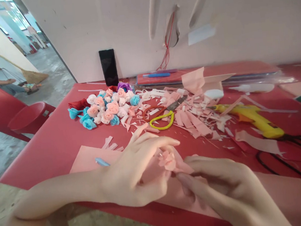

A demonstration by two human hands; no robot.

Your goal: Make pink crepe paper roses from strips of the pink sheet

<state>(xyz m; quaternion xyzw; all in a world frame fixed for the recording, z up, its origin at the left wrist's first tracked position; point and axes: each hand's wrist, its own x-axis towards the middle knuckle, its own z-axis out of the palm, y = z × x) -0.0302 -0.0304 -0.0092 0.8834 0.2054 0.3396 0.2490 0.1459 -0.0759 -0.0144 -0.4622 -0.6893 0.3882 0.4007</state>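
Observation:
A small pink paper rose is held low over the table, between my two hands. My left hand curls around it from the left, its thumb against the lower side and its fingers arched above. From the right, my right hand pinches the pink paper strip at the rose's base between thumb and fingers. Beneath both hands lie sheets of pink paper. Part of a blue pen-like object shows beside my left wrist.
Finished paper roses are heaped at the back left, before an upright phone. Yellow-handled scissors lie among paper scraps. A yellow glue gun with black cables rests at right. A person sits in the left background.

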